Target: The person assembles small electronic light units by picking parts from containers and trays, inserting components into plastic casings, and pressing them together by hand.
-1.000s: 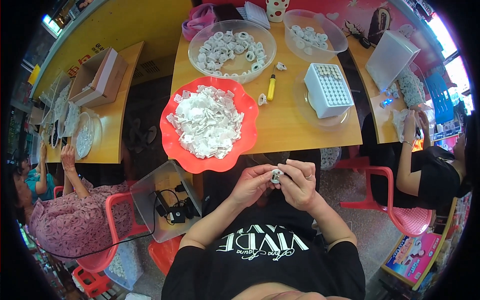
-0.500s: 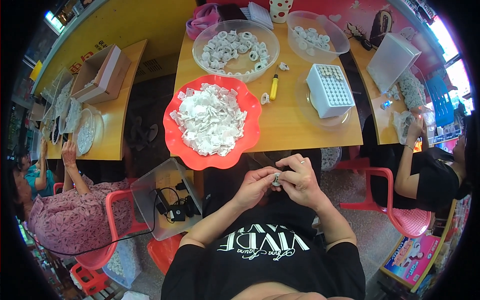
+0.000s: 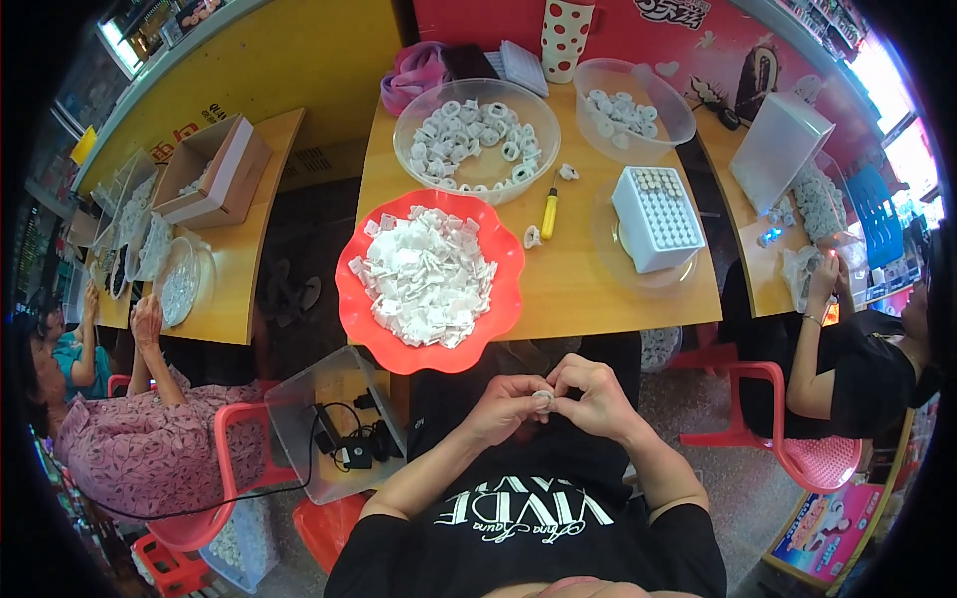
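Note:
Just past the table's front edge, above my lap, my left hand [image 3: 501, 408] and my right hand [image 3: 596, 399] meet. Both pinch one small round white plastic part [image 3: 543, 396] between their fingertips; its finer detail is too small to make out. Nearest to them on the table is a red scalloped bowl [image 3: 351, 317] heaped with flat white plastic pieces [image 3: 427, 277]. Beyond it lies a screwdriver with a yellow handle [image 3: 549, 214]. Two loose white parts, one nearer [image 3: 532, 237] and one farther [image 3: 569, 172], rest beside the screwdriver.
At the back stand two clear tubs, the left one [image 3: 404, 159] and the right one [image 3: 678, 135], holding white ring-like parts. A white rack of round slots [image 3: 660, 239] stands at right. Co-workers sit at both sides. An open clear bin [image 3: 299, 439] with black adapters is at lower left.
The whole view has tilted, so the table and its things sit lower in the picture. My right fingers have curled in closer, and the small part is turned differently between both hands.

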Demonstrator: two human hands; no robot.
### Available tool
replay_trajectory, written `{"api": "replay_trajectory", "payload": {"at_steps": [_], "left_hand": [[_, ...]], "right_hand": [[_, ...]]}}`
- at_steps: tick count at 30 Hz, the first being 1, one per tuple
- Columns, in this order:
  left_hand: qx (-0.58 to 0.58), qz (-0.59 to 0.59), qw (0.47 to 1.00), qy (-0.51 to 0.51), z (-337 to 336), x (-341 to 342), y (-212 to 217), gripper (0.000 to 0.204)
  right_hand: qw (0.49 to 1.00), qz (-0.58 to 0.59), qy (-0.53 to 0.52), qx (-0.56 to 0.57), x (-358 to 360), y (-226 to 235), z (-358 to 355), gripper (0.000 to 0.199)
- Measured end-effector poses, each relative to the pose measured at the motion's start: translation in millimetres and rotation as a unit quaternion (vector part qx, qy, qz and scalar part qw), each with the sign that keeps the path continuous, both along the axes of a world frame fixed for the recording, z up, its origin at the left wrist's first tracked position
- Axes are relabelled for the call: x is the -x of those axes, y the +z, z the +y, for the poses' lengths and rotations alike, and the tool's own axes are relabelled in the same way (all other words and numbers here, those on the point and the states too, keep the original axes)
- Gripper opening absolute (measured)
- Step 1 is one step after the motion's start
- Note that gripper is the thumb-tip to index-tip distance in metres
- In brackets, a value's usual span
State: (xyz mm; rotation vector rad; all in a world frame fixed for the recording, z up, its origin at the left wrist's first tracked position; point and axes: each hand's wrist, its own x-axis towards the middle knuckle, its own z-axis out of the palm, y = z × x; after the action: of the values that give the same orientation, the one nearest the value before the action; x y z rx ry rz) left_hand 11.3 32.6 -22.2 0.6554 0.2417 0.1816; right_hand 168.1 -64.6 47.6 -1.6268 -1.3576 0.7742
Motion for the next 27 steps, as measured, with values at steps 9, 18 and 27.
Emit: {"api": "replay_trajectory", "payload": {"at_steps": [9,18,27], "left_hand": [[0.020,0.018,1.000,-0.016,-2.4,0.2,-5.6,0.014],[-0.127,0.072,0.985,0.094,-3.9,0.0,-14.1,0.017],[0.124,-0.045,0.988,0.082,17.2,-0.1,6.0,0.037]], "right_hand": [[1.000,-0.008,-0.011,0.012,6.8,2.5,-2.8,0.011],[0.998,0.021,-0.048,-0.038,20.3,-7.8,-1.7,0.014],[0.978,0.044,-0.172,-0.106,-1.0,17.4,6.2,0.011]]}}
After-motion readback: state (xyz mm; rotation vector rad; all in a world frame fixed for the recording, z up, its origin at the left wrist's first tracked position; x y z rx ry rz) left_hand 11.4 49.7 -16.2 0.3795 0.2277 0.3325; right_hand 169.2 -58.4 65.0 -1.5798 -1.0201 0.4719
